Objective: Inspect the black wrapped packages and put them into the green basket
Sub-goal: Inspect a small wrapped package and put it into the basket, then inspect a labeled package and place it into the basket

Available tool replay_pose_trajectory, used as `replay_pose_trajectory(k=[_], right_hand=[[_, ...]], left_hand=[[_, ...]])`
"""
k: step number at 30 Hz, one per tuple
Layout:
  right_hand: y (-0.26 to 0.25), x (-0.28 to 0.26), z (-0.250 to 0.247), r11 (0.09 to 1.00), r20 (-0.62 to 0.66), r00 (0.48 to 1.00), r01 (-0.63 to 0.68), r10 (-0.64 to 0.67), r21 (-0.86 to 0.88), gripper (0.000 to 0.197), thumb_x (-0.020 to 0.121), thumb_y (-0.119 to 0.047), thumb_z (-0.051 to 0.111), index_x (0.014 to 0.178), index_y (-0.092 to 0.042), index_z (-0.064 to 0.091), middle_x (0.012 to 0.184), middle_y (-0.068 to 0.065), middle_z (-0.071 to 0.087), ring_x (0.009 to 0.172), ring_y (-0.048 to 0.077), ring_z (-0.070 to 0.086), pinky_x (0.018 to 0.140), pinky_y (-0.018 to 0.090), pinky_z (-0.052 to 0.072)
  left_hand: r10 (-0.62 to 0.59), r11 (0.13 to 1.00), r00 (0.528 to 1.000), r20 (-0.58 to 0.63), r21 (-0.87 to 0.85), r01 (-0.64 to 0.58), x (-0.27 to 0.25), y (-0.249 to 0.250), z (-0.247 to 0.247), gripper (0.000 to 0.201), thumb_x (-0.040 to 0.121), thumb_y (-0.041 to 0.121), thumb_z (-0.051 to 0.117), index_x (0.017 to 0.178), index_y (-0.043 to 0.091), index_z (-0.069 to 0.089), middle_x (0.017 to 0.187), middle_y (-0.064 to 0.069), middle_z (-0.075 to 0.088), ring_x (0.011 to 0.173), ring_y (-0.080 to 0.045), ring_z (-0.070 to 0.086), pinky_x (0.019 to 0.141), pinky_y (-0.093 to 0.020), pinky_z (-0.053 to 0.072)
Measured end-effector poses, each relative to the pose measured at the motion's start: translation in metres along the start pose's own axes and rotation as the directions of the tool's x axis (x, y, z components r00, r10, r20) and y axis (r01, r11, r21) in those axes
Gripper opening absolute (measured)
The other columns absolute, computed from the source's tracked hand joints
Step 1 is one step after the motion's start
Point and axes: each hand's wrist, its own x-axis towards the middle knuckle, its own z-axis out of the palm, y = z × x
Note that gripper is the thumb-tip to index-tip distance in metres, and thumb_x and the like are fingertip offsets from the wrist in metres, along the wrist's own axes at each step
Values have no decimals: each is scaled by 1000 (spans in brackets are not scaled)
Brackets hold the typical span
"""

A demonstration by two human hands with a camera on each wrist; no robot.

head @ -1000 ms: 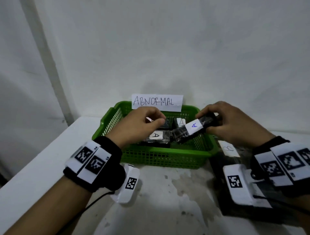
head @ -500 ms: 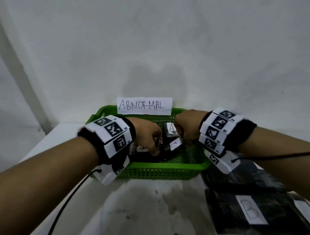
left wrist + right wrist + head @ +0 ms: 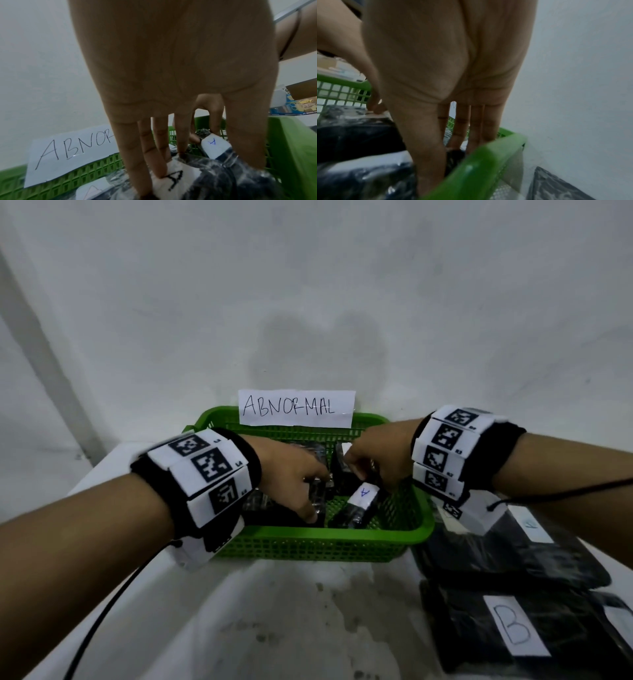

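Note:
The green basket (image 3: 308, 534) stands against the wall with several black wrapped packages in it, each with a white "A" label. Both hands reach down into it. My right hand (image 3: 358, 474) pinches the far end of one package (image 3: 359, 503), which has a blue "A" label (image 3: 214, 146) and leans on the basket floor near the right wall. My left hand (image 3: 313, 501) is beside it, its straight fingers (image 3: 154, 162) and thumb resting on another package with a black "A" label (image 3: 173, 180). In the right wrist view, my right thumb (image 3: 426, 155) points down beside black wrap, just inside the basket rim (image 3: 488, 155).
A paper sign reading "ABNORMAL" (image 3: 296, 408) is fixed to the basket's back rim. Larger black wrapped packages, one labelled "B" (image 3: 513, 631), lie on the white table right of the basket. A black cable (image 3: 102, 611) runs from my left wrist. The wall is close behind.
One second ago my right hand held the blue-labelled package above the basket. Both hands have since gone down into the basket, and the package now leans on its floor.

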Motion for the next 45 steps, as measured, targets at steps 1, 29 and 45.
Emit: replay_pose_trajectory(k=[1,29,45], right_hand=[[0,0,3,1000,-24,1000,12,-13,-17,31,73,1,74,93,-21,63,99,0,66,91,21,61,71,31,52],[-15,-19,17,997,144,990,-20,9,77,46,96,-15,62,140,-25,59,136,-2,62,108,16,58,81,19,37],[-25,-143,6,954,-376,900,-121,222,274,18,97,-41,59,82,-31,63,75,-11,61,74,14,58,67,28,41]], left_hand=[[1,1000,1000,-1,3,-1,0,0,1,78,92,51,61,157,31,24,158,3,33,138,-20,42,103,-31,36],[-25,1000,989,-145,-4,24,-12,8,10,63,95,52,54,147,21,38,149,-4,45,131,-23,49,107,-40,43],[-21,902,798,-603,-355,-244,-63,99,16,25,97,42,55,92,21,67,85,2,68,77,-16,64,67,-33,51]])
